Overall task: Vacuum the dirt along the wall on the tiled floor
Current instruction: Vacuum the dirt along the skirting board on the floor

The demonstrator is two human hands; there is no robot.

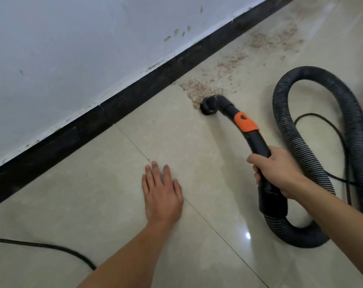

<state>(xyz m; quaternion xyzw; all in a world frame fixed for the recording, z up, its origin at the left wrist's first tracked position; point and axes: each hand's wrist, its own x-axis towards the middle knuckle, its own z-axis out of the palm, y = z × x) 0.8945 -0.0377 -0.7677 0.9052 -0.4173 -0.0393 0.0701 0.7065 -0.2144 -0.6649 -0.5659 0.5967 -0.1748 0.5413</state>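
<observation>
Dirt [228,67] runs in a band beside the skirting [135,96], up and right from the nozzle [209,106] at its near end, handle gripped by the right hand [278,173]; left hand [162,192] lies flat on tile.

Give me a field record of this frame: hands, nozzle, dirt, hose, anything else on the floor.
left hand: flat, fingers straight, resting on the tiled floor
right hand: grips the black vacuum handle
nozzle: down on the floor at the near edge of the dirt
dirt: brownish patches trailing away along the black baseboard
hose: ribbed, looped on the floor to the right
cable: black, lying at lower left
</observation>
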